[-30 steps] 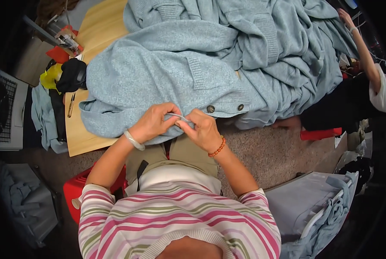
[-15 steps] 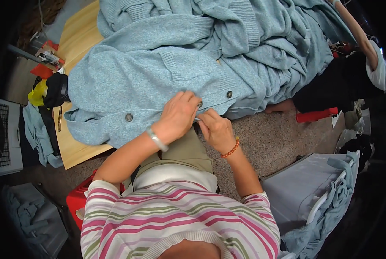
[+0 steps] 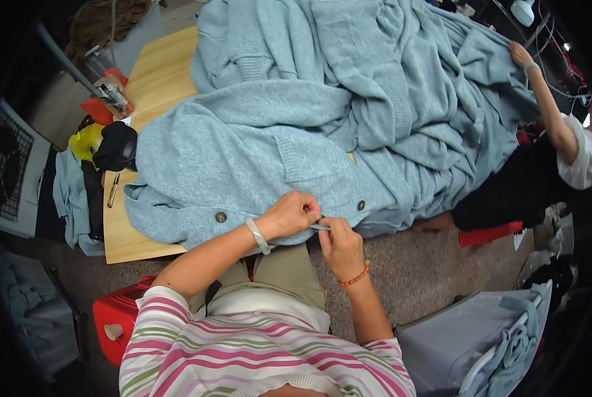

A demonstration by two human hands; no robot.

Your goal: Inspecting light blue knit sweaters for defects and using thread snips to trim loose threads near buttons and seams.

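Note:
A light blue knitted cardigan (image 3: 210, 152) lies spread on the table, its front edge towards me. My left hand (image 3: 294, 213) is closed in a pinch on the cardigan's front band, thumb and fingertips together. Right beside it my right hand (image 3: 342, 248) pinches the edge of the same band from the near side. Along the band one dark button (image 3: 220, 217) shows to the left of my hands and another button (image 3: 361, 205) to the right. The spot between my fingertips is mostly covered.
More blue knitwear (image 3: 408, 79) is heaped behind and to the right on the wooden table (image 3: 137, 241). At right another person's hand (image 3: 521, 54) touches the heap. A pen (image 3: 113, 190) and black cloth (image 3: 116, 147) lie left. Grey bins (image 3: 441, 337) and a red stool (image 3: 114, 317) stand nearby.
The view has shifted, so the table sits lower and further right. My left fingers now cover the spot where a middle button showed. The other person's hand has come into view.

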